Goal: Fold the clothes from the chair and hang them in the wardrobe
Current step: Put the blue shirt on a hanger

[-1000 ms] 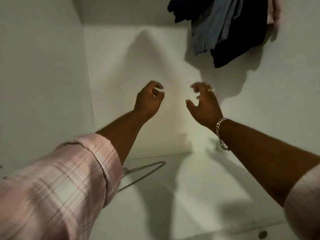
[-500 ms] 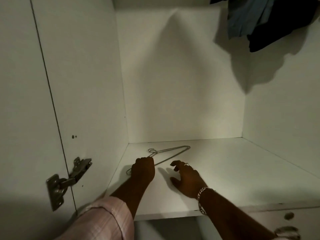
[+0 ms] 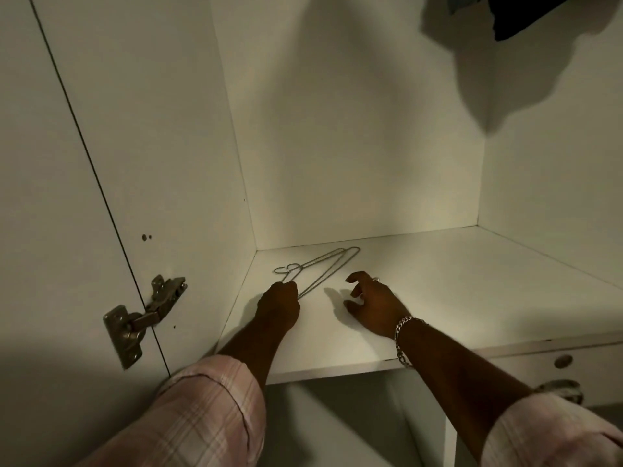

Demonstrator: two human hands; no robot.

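**Reaching for the wire hanger on the wardrobe shelf**

Looking down into a white wardrobe [image 3: 354, 129], both forearms stretching in over the shelf [image 3: 438, 281]. Lying flat on the shelf near the back left corner — a thin wire hanger [image 3: 320, 269], hook end toward 9 o'clock, its far bend toward 1 o'clock. Resting at the hanger's near end, at about 7 o'clock from its hook, the left hand [image 3: 279, 303]; knuckles turned up and fingers curled under, apparently closing on the wire just below the hook, though the grip itself is hidden by the back of the hand. Hovering just beside it at 3 o'clock, clear of the hanger, the right hand [image 3: 374, 306] — fingers spread and loosely bent, holding nothing, a ring [image 3: 376, 280] on one finger and a chain bracelet [image 3: 403, 335] on the wrist. Covering both upper forearms, rolled pink plaid sleeves [image 3: 202, 416]. Hanging at 1 o'clock, at the top right edge of the view, dark clothes [image 3: 526, 15], throwing a shadow on the side wall. Sitting at 9 o'clock on the open door's edge, a metal hinge [image 3: 141, 318]. Showing at 4 o'clock below the shelf front, a round knob [image 3: 563, 361].
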